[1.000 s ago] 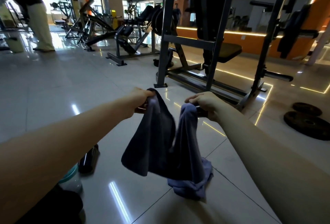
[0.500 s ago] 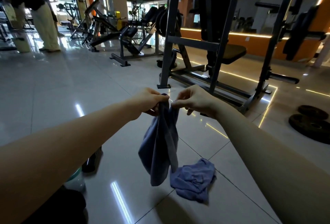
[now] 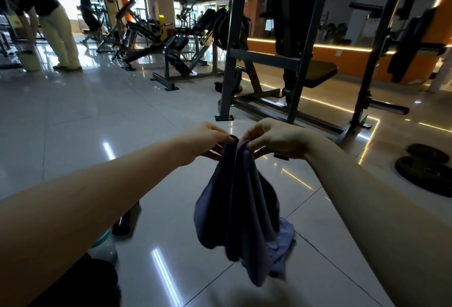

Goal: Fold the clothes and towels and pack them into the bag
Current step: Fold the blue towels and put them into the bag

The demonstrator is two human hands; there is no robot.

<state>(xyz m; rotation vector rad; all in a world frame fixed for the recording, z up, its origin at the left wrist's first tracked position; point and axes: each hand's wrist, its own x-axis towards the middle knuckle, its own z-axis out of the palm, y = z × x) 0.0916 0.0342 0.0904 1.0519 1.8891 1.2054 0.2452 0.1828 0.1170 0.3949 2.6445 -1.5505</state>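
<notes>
The tiled floor [image 3: 97, 123] carries a steel rack [image 3: 230, 62] at one o'clock. At centre a dark blue towel [image 3: 239, 204] hangs bunched, with a paler cloth [image 3: 283, 245] crumpled on the floor at its five o'clock. The left hand [image 3: 208, 140] and right hand [image 3: 276, 140] pinch the towel's top edge, side by side.

I am looking down at a glossy floor [image 3: 97, 115] of large pale tiles with thin dark joints, streaked with reflected lights. A crumpled blue cloth [image 3: 285, 240] lies on it near the middle. To the left a dark bottle [image 3: 127, 219] lies partly hidden, with a pale greenish container [image 3: 102, 245] just beside it. Two dark weight plates [image 3: 426, 178] lie flat on the right, overlapping. A steel rack [image 3: 231, 62] stands on the tiles further back, and a pale bucket [image 3: 29, 60] sits far left.
</notes>
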